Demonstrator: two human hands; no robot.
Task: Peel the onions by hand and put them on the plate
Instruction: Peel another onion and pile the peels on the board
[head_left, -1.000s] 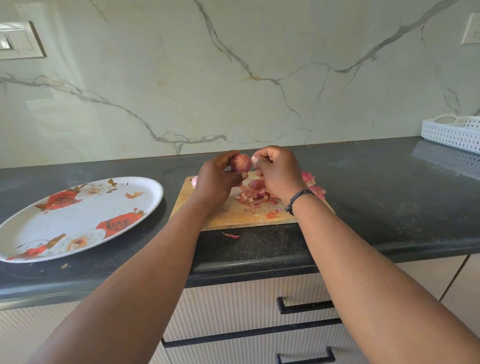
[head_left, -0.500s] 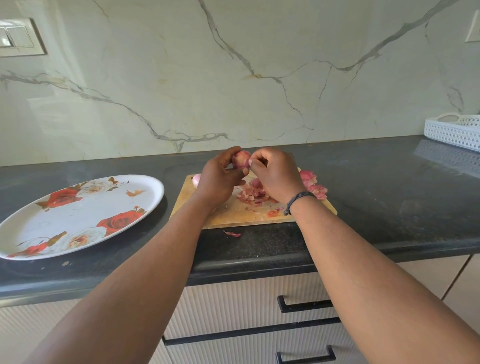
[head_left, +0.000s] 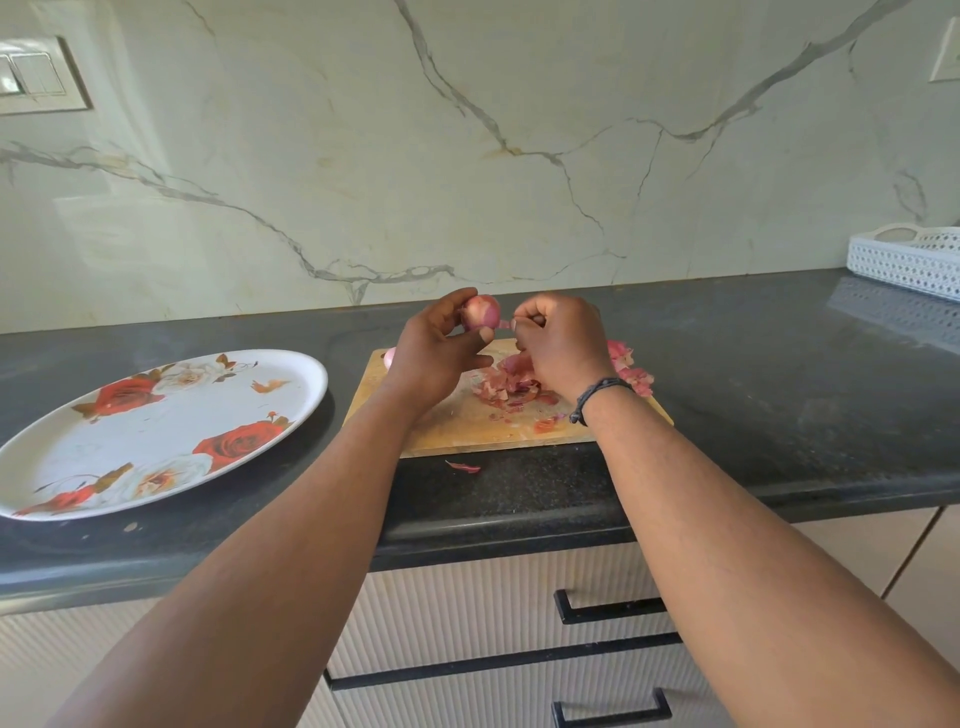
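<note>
Marble backsplash rises behind a dark worktop (head_left: 727, 374). Above the cutting board (head_left: 467, 426), the left hand (head_left: 434, 358) grips a small onion (head_left: 480, 313) while the right hand (head_left: 563, 345) pinches a skin strip at its side. Light, firm and probably slippery once bare, it's best cradled around its middle. No onions lie on the floral plate (head_left: 156, 431).

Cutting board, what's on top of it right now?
On the cutting board lies a pile of onion skins, more skins at its right, and something pink at the far left corner. The hands hide the rest.
</note>
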